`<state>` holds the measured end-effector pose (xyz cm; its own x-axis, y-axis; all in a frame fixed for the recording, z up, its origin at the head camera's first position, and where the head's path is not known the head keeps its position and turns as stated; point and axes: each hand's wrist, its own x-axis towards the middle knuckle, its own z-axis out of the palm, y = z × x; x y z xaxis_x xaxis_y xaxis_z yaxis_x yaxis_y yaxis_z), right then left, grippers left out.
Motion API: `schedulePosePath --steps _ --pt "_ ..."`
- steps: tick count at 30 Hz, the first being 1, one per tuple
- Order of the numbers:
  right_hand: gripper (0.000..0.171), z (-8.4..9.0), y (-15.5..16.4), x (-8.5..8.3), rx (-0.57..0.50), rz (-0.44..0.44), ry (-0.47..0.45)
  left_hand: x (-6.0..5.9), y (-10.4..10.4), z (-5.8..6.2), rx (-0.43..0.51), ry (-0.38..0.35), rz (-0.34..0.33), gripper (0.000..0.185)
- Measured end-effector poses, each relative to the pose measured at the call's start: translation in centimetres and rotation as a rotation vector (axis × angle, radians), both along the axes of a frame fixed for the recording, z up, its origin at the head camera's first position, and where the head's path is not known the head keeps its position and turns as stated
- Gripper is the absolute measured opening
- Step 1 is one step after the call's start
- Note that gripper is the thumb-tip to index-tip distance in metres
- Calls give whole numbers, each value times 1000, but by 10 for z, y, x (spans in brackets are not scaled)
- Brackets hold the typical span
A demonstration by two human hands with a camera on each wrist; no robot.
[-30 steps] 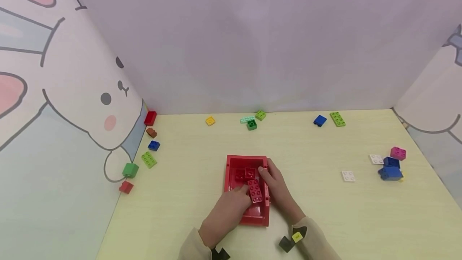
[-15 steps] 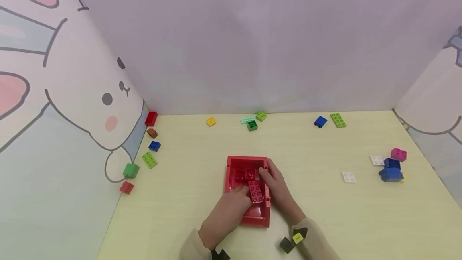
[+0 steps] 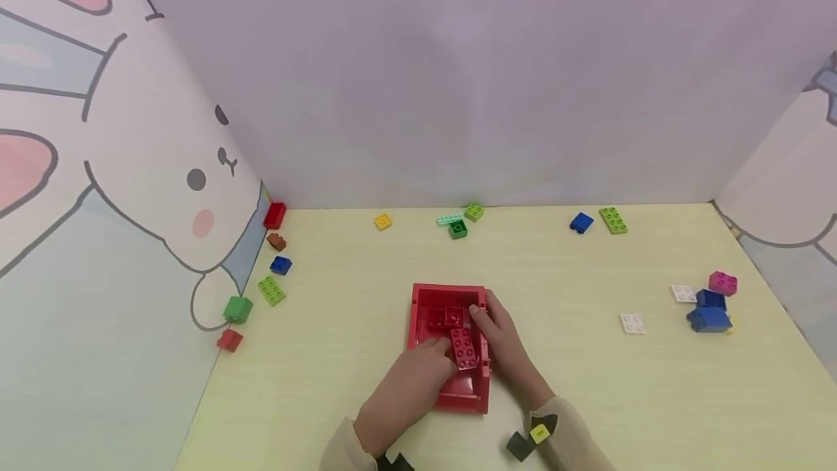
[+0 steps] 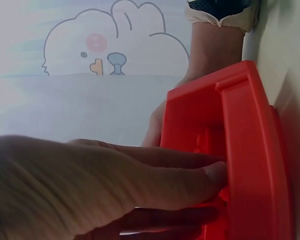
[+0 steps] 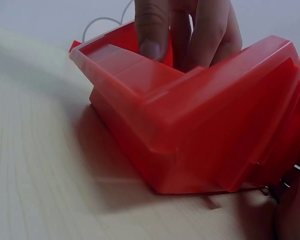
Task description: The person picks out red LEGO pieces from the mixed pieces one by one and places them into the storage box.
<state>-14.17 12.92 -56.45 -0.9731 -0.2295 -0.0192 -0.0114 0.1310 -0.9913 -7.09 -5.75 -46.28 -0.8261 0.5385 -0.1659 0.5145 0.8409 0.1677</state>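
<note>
A red plastic box, open at the top, stands at the near middle of the table. My left hand reaches into it over the left wall, its fingers and thumb holding a dark red brick with two rows of studs. In the left wrist view the thumb lies inside the box, and the fingertips are partly hidden. Two more red bricks lie beyond it in the box. My right hand grips the box's right wall, thumb over the rim and the other fingers hidden outside.
Loose bricks lie along the left edge, including a green brick and a lime brick. At the back are a yellow brick and a dark green brick. Blue bricks and a white brick lie at the right.
The hands, the box and the bricks hold their places relative to one another. The whole head view has shifted very slightly down and to the right.
</note>
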Motion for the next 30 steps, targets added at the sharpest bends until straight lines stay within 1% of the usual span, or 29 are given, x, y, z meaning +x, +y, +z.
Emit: schedulePosePath --steps 4,8,12,17,24,30 --pt "43 -2 0 0 -9 -2 -2 2 -2 8 10 23 -12 16" --pt "42 -2 0 0 -17 -3 -3 5 -4 18 22 48 -30 20" --pt "43 -1 0 0 -17 1 1 5 -4 23 31 43 -25 25" --pt "44 0 0 1 -18 6 -4 6 -5 27 46 29 -13 26" --pt "41 3 0 2 -24 1 -11 8 -8 30 66 68 -15 25" --pt "42 4 -1 3 -24 15 -7 8 -12 34 61 84 7 25"
